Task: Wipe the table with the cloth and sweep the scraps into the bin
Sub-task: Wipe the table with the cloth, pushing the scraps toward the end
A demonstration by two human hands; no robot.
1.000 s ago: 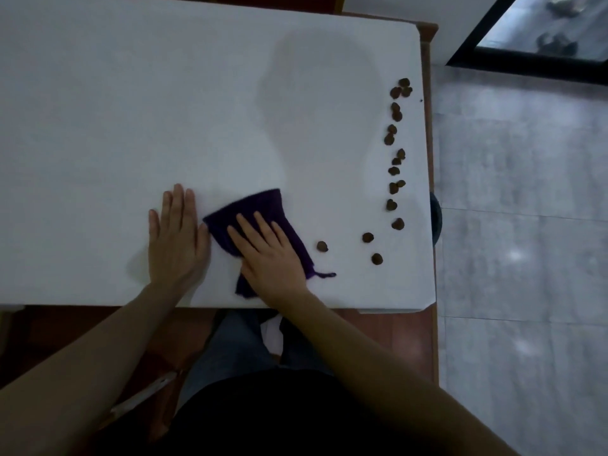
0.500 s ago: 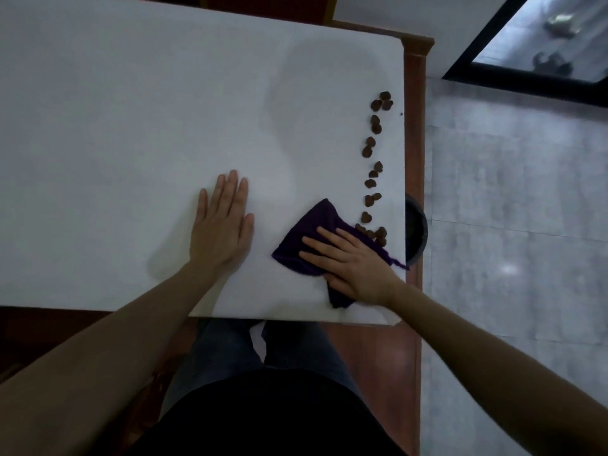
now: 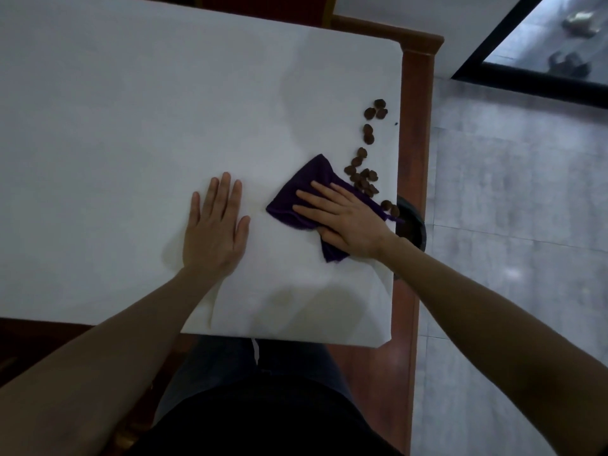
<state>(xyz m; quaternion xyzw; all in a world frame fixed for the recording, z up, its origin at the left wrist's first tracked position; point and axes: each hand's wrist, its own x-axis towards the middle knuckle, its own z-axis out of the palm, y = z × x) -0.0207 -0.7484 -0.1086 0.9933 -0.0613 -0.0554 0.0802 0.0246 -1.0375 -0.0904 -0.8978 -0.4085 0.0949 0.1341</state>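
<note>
**Purple cloth pressed flat near the table's right edge, scraps bunched beside it**

A person stands at the near side of a table [image 3: 131, 126] covered in white, seen from above. Both bare forearms reach forward onto the covering.

The right hand [image 3: 345, 222] lies palm down on a dark purple cloth [image 3: 306, 189], fingers straight and spread, pointing toward ten o'clock. It presses the cloth flat; the grip is relaxed and apart, with nothing curled round the fabric. The cloth is crumpled into a rough triangle, showing past the fingertips at eleven o'clock and beneath the heel of the hand at six o'clock.

The left hand [image 3: 215, 232] rests flat on the white covering at nine o'clock from the cloth, near it but not touching. Its fingers are straight and held together, its grip apart and holding nothing.

Small brown scraps [image 3: 363, 179] sit at one o'clock from the cloth. The nearest cluster touches its far right edge; others trail away toward twelve o'clock along the table's right side, and two lie at the very edge.

A dark round bin [image 3: 413, 228] stands on the floor just beyond that edge, at three o'clock from the right hand, mostly hidden by the table and wrist. Grey floor tiles [image 3: 510, 192] stretch to the right.
</note>
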